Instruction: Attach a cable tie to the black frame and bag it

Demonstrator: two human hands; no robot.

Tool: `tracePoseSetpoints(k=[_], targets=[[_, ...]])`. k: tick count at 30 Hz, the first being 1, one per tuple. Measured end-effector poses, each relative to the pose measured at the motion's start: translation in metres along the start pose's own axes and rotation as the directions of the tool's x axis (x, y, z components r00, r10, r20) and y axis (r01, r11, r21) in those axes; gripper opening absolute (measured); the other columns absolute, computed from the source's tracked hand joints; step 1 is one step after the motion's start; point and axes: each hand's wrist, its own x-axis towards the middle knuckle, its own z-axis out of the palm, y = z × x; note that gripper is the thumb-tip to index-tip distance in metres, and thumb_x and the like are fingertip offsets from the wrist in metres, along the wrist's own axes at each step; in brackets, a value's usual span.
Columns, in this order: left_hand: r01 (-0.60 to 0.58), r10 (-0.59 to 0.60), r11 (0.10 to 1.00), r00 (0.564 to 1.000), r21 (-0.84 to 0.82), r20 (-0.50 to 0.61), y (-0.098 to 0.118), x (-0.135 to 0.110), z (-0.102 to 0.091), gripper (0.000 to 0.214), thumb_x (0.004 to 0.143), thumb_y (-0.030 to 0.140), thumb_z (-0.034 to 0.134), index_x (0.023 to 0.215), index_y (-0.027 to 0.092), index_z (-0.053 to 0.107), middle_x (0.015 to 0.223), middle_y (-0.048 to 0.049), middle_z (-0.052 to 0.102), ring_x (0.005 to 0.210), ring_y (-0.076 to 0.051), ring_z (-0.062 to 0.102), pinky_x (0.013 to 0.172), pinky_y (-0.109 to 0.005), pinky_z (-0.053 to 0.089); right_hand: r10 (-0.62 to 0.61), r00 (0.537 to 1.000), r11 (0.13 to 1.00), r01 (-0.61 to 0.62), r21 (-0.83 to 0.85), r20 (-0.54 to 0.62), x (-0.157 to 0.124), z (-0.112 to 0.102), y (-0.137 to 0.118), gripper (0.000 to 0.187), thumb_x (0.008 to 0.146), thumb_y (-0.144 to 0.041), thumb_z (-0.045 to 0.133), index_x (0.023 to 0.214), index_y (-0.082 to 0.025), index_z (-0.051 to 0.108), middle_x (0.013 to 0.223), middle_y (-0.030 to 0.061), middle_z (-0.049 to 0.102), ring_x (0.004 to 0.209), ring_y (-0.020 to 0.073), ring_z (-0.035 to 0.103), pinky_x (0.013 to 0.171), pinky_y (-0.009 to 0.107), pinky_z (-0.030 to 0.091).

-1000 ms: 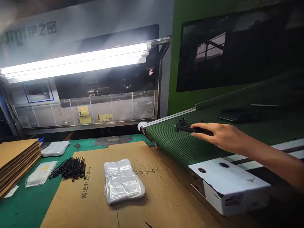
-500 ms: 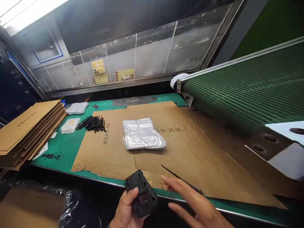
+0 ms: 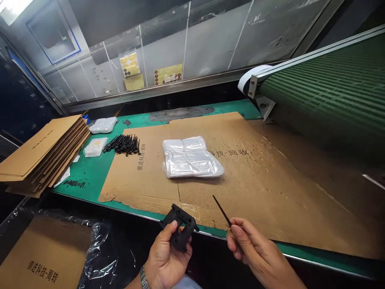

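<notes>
My left hand [image 3: 169, 257] is closed around a black plastic part [image 3: 179, 224] with a notch or opening in it, just over the front edge of the bench. To the right, my right hand [image 3: 249, 245] pinches a thin black rod [image 3: 221, 210], its free end pointing up and left above the cardboard. Hand and rod are apart from the plastic part. Farther back lies a stack of clear plastic bags [image 3: 191, 158] on the cardboard sheet [image 3: 156, 188]. A pile of similar black rods [image 3: 123, 144] rests at the sheet's left edge.
Flat cardboard pieces [image 3: 45, 144] are stacked at the left. Beside them sit small clear packets [image 3: 95, 147] on the green bench top [image 3: 90, 176]. A green ribbed conveyor [image 3: 331, 84] slopes over the right side. Below left stands a plastic-lined box [image 3: 60, 241].
My right hand, open before, has closed on the black rod and lifted it from the cardboard. My left hand has turned the black plastic part. The view has shifted.
</notes>
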Motion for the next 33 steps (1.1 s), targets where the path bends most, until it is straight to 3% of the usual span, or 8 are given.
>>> tracePoseSetpoints(k=[4, 8, 11, 16, 25, 28, 30, 33], targets=[[0.091, -0.088, 0.992, 0.995, -0.088, 0.040, -0.001, -0.003, 0.002, 0.013, 0.082, 0.016, 0.056, 0.076, 0.007, 0.062, 0.065, -0.0071, 0.065, 0.054, -0.010, 0.059, 0.049, -0.017, 0.046, -0.315, 0.949, 0.949, 0.315, -0.009, 0.008, -0.025, 0.031, -0.028, 0.018, 0.096, -0.033, 0.034, 0.094, -0.022, 0.048, 0.062, -0.0022, 0.054, 0.050, 0.0117, 0.053, 0.046, 0.019, 0.045], [0.102, -0.093, 0.985, 0.993, -0.138, 0.066, -0.003, -0.007, 0.003, 0.020, 0.085, 0.019, 0.052, 0.075, 0.006, 0.063, 0.067, -0.0079, 0.067, 0.055, -0.010, 0.060, 0.051, -0.017, 0.047, -0.668, 0.740, 0.741, 0.649, -0.173, -0.083, -0.029, 0.049, -0.044, 0.017, 0.094, -0.015, 0.034, 0.087, -0.020, 0.048, 0.067, 0.0003, 0.056, 0.056, 0.0107, 0.057, 0.052, 0.017, 0.046], [0.084, -0.080, 0.988, 0.996, -0.127, 0.040, -0.006, -0.007, 0.004, 0.026, 0.087, 0.023, 0.050, 0.072, 0.005, 0.063, 0.063, -0.0079, 0.066, 0.053, -0.011, 0.059, 0.052, -0.019, 0.047, -0.757, 0.649, 0.638, 0.711, -0.296, -0.073, -0.026, 0.055, -0.045, 0.018, 0.093, -0.010, 0.033, 0.084, -0.017, 0.047, 0.063, 0.0018, 0.053, 0.054, 0.0114, 0.054, 0.050, 0.020, 0.044], [0.158, -0.152, 0.986, 0.983, -0.058, 0.100, -0.011, -0.006, 0.003, 0.041, 0.088, 0.034, 0.046, 0.065, 0.005, 0.063, 0.053, -0.0078, 0.061, 0.046, -0.011, 0.054, 0.045, -0.021, 0.041, -0.805, 0.593, 0.536, 0.719, -0.442, -0.011, -0.025, 0.055, -0.041, 0.022, 0.092, -0.007, 0.036, 0.075, -0.017, 0.046, 0.055, 0.0000, 0.047, 0.047, 0.0111, 0.045, 0.045, 0.023, 0.036], [0.152, -0.148, 0.984, 0.988, -0.095, 0.049, -0.011, -0.006, -0.009, 0.031, 0.090, 0.022, 0.042, 0.072, 0.006, 0.060, 0.060, -0.0067, 0.063, 0.050, -0.008, 0.055, 0.052, -0.016, 0.047, -0.782, 0.622, 0.579, 0.705, -0.410, -0.034, -0.020, 0.047, -0.040, 0.023, 0.090, -0.005, 0.036, 0.074, -0.018, 0.045, 0.055, -0.0005, 0.047, 0.046, 0.0105, 0.044, 0.044, 0.022, 0.035], [0.106, -0.102, 0.993, 0.993, -0.054, 0.063, -0.014, -0.006, -0.010, 0.015, 0.083, 0.019, 0.056, 0.074, 0.007, 0.060, 0.063, -0.0049, 0.063, 0.052, -0.007, 0.055, 0.052, -0.015, 0.045, -0.760, 0.649, 0.634, 0.727, -0.265, -0.039, -0.024, 0.047, -0.038, 0.020, 0.090, -0.005, 0.036, 0.079, -0.018, 0.047, 0.058, -0.0001, 0.050, 0.047, 0.0107, 0.046, 0.045, 0.021, 0.037], [-0.037, 0.031, 0.998, 0.993, 0.050, 0.116, -0.016, -0.006, -0.011, 0.016, 0.067, 0.019, 0.073, 0.069, 0.010, 0.059, 0.060, -0.0011, 0.061, 0.055, -0.007, 0.055, 0.055, -0.017, 0.045, -0.679, 0.730, 0.733, 0.669, -0.125, -0.077, -0.030, 0.044, -0.034, 0.019, 0.092, -0.010, 0.035, 0.085, -0.019, 0.050, 0.061, -0.0001, 0.052, 0.048, 0.0107, 0.049, 0.046, 0.020, 0.040], [-0.275, 0.204, 0.909, 0.949, 0.314, 0.240, -0.013, -0.007, -0.013, 0.033, 0.050, 0.025, 0.082, 0.068, 0.014, 0.057, 0.055, 0.0021, 0.059, 0.054, -0.009, 0.053, 0.057, -0.020, 0.043, -0.395, 0.901, 0.915, 0.404, 0.015, -0.179, -0.037, 0.036, -0.024, 0.018, 0.094, -0.027, 0.038, 0.091, -0.021, 0.055, 0.066, 0.0007, 0.056, 0.052, 0.0121, 0.054, 0.049, 0.019, 0.045]])
